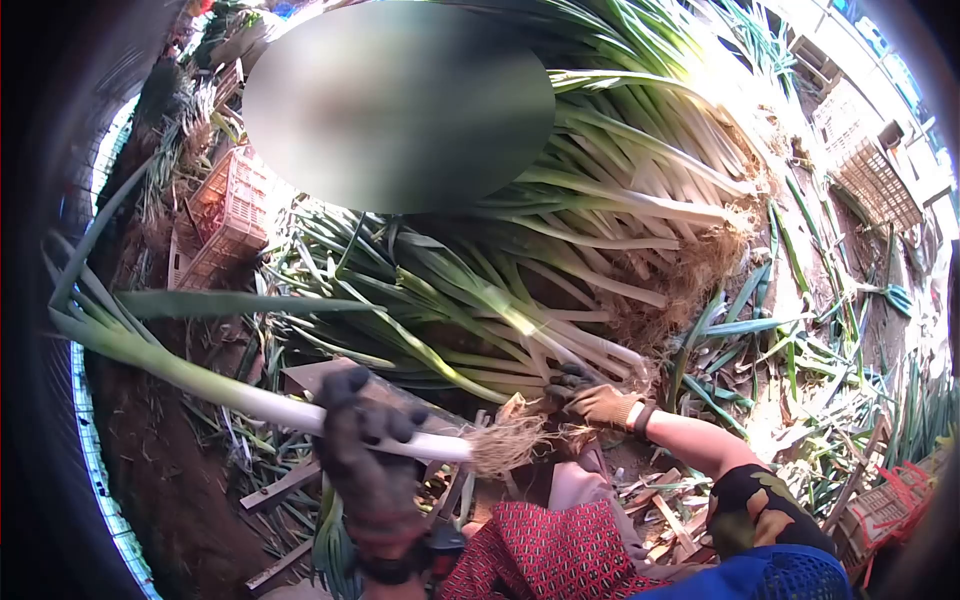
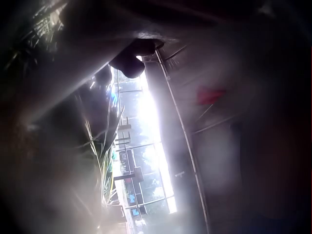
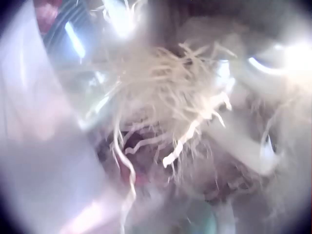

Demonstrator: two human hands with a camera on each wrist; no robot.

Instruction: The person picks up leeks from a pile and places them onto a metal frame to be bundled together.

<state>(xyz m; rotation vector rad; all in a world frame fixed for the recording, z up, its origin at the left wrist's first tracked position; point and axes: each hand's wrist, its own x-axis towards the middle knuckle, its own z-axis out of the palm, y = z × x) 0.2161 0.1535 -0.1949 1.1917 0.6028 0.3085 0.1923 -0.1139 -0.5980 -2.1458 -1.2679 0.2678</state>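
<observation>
In the head view my left hand (image 1: 370, 460), in a dark glove, grips a long leek (image 1: 250, 402) by its white stalk, leaves to the left and roots to the right. Dark gloved fingers (image 2: 129, 64) show in the left wrist view, which is mostly dark and blurred. My right hand (image 1: 600, 402), in a tan glove with dark fingertips, reaches to the root ends of the leek pile (image 1: 600, 205), its fingers extended. No held item can be made out there. Blurred roots (image 3: 180, 83) fill the right wrist view.
Plastic crates stand at the left (image 1: 235, 210) and upper right (image 1: 870, 165). Wooden slats (image 1: 280, 485) lie low at the left, and loose leaves (image 1: 750, 325) cover the ground at the right. A red patterned cloth (image 1: 550, 555) is over the lap. A blurred oval hides the top centre.
</observation>
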